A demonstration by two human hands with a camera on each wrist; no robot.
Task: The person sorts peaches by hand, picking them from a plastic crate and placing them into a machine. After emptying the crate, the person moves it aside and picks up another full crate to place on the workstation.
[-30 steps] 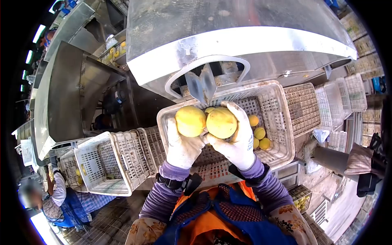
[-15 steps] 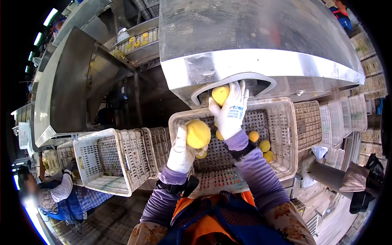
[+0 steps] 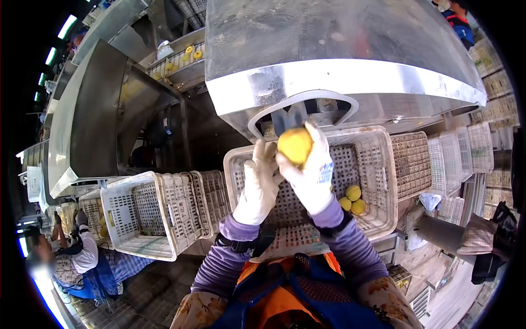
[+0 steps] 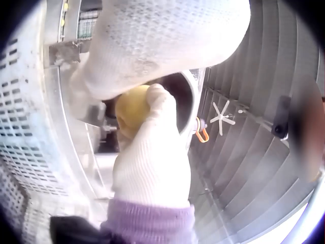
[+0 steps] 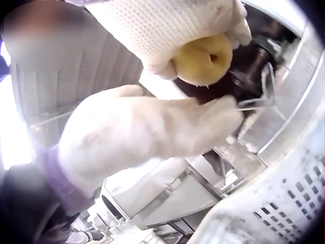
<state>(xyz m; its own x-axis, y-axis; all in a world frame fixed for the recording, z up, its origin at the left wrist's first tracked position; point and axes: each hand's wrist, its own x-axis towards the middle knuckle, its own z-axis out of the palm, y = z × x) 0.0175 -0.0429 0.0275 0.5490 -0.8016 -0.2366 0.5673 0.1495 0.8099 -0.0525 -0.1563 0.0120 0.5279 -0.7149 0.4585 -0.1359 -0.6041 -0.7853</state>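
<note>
My gloved right hand (image 3: 313,170) grips a yellow peach (image 3: 296,146), fingers and thumb around its sides, just in front of the metal machine's arched opening (image 3: 329,107). In the right wrist view the peach (image 5: 205,60) shows its stem hollow. Beside it, my gloved left hand (image 3: 257,186) has its fingers loosely extended and holds nothing. Both hands are over a white plastic crate (image 3: 378,181), where several yellow peaches (image 3: 353,193) lie on the right side. A V-shaped metal piece (image 3: 289,118) sits within the opening, behind the held peach.
Stacked white crates (image 3: 164,219) stand to the left, and more crates (image 3: 411,164) to the right. The steel machine housing (image 3: 339,49) spans the front. Another person (image 3: 82,257) works at the far left. Peaches lie on a conveyor (image 3: 181,63) at upper left.
Both hands held a peach at first; the right hand reached into the opening with one, which no longer shows. It has drawn back and now holds a peach, while the left hand is empty.
</note>
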